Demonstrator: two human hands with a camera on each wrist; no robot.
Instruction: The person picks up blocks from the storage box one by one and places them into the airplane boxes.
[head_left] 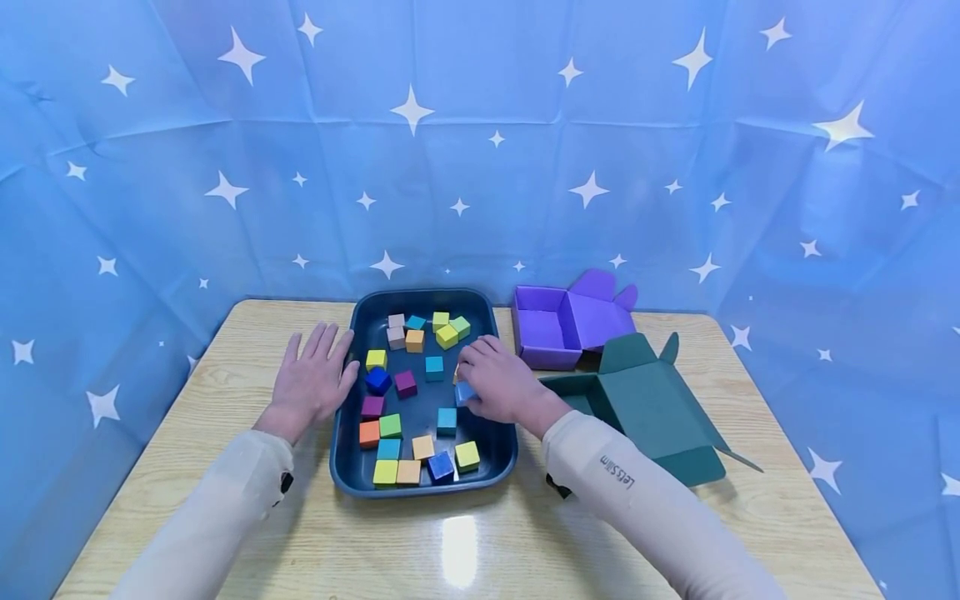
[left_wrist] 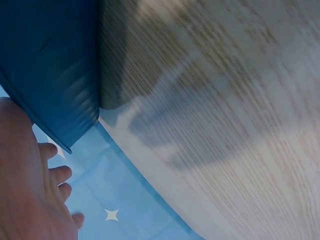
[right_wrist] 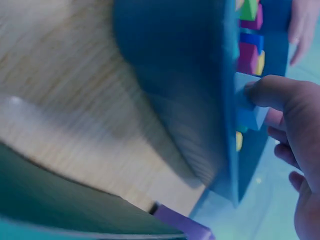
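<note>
My right hand (head_left: pixel 498 383) reaches over the right side of a dark blue tray (head_left: pixel 423 296) and holds a light blue cube (head_left: pixel 465 394). In the right wrist view the thumb (right_wrist: pixel 272 92) presses on the near side of that cube (right_wrist: pixel 247 112), with the other fingers behind it. A sliver of an orange block shows beside these fingers, mostly hidden. Outside the tray's left rim, my left hand (head_left: pixel 315 379) lies with straight fingers, its thumb close to the rim. Coloured cubes stand about the tray, among them a teal cube (head_left: pixel 434 368) and a magenta cube (head_left: pixel 406 384).
Right of the tray stand an opened purple box (head_left: pixel 546 358) and, nearer, an opened dark green box (head_left: pixel 660 408), both with lids folded out rightward. My right forearm passes over part of the green box. A blue star-patterned cloth (head_left: pixel 480 167) hangs behind the wooden table (head_left: pixel 465 550).
</note>
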